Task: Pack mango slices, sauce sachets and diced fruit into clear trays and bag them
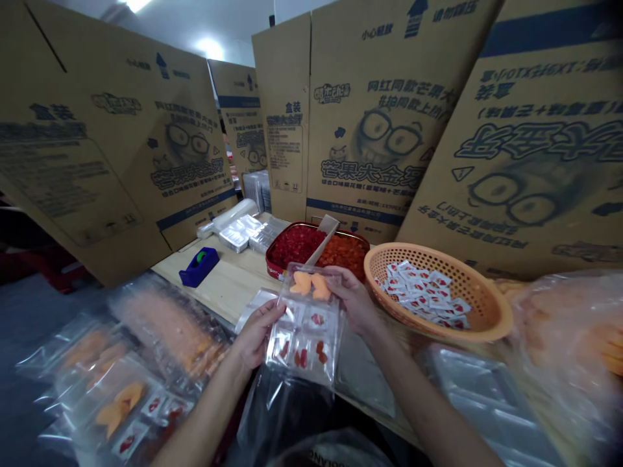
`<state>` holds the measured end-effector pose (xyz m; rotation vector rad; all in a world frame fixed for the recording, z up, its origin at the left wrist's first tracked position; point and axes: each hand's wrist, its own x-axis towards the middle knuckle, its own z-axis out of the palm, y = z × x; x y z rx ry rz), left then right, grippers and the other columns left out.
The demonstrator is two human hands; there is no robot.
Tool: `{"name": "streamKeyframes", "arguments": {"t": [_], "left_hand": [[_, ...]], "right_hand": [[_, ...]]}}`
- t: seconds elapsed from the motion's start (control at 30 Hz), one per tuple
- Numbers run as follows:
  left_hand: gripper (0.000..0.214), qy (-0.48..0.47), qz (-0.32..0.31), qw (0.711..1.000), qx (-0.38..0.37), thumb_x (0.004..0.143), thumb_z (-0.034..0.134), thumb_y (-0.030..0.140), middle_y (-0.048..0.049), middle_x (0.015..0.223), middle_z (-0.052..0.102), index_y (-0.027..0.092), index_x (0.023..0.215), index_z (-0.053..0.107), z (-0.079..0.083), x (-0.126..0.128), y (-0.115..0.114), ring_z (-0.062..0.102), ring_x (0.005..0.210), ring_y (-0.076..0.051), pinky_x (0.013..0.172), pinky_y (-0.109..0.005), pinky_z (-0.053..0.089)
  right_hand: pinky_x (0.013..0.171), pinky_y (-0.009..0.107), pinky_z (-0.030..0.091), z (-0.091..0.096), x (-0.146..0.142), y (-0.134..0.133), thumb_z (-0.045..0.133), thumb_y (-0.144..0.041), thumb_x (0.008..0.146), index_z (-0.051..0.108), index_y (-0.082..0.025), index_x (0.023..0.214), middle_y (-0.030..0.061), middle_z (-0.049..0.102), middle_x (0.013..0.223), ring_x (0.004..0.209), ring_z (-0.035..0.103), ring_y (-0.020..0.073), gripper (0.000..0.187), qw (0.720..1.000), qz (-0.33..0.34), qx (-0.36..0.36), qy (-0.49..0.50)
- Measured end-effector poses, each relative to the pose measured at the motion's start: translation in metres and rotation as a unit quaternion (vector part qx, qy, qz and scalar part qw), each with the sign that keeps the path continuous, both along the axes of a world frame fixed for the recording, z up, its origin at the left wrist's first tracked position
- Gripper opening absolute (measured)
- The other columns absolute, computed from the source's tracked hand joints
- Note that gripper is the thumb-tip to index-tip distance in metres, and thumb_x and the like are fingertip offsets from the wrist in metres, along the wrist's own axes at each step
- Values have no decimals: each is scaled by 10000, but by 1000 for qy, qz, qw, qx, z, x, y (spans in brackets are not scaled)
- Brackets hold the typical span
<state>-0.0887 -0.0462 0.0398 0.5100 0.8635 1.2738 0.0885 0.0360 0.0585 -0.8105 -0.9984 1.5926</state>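
In front of me, I hold a clear plastic compartment tray [304, 324] tilted up between both hands. Orange pieces [310, 284] lie in its top section, a small white sachet [317, 318] in the middle, and small red pieces [302, 357] in the lower sections. My left hand [257, 334] is closed on the left edge, thumb in front. My right hand [353, 298] grips the upper right corner, its fingers partly hidden behind. Clear plastic film [272, 408] hangs under the tray; whether it wraps the tray I cannot tell.
An orange basket [496, 311] of white sachets stands right. Behind the tray, a red container [275, 266] holds red and orange bits, with a flat stick [324, 240] across it. A blue tape dispenser [199, 267] sits left. Filled packs [121, 408] pile lower left; cardboard boxes [360, 149] wall the back.
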Motion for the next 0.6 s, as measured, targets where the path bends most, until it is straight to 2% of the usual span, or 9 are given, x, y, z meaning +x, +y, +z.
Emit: {"name": "streamKeyframes", "arguments": {"t": [0.1, 0.2, 0.3, 0.4, 0.5, 0.6], "left_hand": [[275, -7, 5, 1000, -7, 699, 690, 273, -49, 733, 669, 120, 915, 613, 1, 0, 1, 632, 633, -153, 657, -283, 504], [348, -6, -2, 1000, -5, 700, 685, 300, -99, 846, 685, 113, 984, 610, 3, -2, 2, 653, 714, -202, 711, -337, 508], [350, 2, 6, 1000, 4, 695, 688, 311, -111, 871, 688, 110, 975, 621, 5, -4, 4, 655, 749, -221, 725, -345, 501], [332, -3, 33, 999, 23, 686, 698, 282, -87, 859, 696, 122, 970, 635, 7, -3, 5, 651, 757, -201, 743, -315, 488], [356, -6, 65, 997, 33, 658, 719, 253, -67, 807, 701, 130, 984, 644, 11, 0, 0, 641, 707, -169, 715, -282, 480], [323, 15, 88, 994, 59, 651, 722, 256, -63, 758, 697, 121, 938, 663, 16, 1, -14, 625, 660, -148, 686, -262, 470]], "right_hand": [[638, 240, 458, -9, -1, 0, 744, -339, 590, 653, -196, 821, -3, 661, 810, 720, 581, 132, 286, 999, 11, 17, -50], [635, 256, 444, -13, -4, -3, 715, -387, 629, 682, -198, 834, 3, 661, 771, 703, 571, 142, 280, 993, 34, 37, -111], [695, 283, 439, -8, -6, -8, 657, -417, 696, 708, -202, 809, 18, 653, 785, 760, 569, 159, 248, 973, 61, 109, -194], [756, 291, 438, 2, -6, -16, 591, -419, 763, 721, -219, 757, 32, 636, 868, 848, 563, 167, 239, 939, 101, 210, -255], [768, 294, 455, 9, -6, -24, 581, -401, 780, 718, -253, 809, 32, 630, 930, 891, 570, 174, 204, 893, 155, 295, -301], [762, 308, 473, 12, -8, -30, 565, -367, 798, 708, -285, 875, 29, 654, 926, 864, 598, 180, 182, 840, 175, 388, -336]]}}
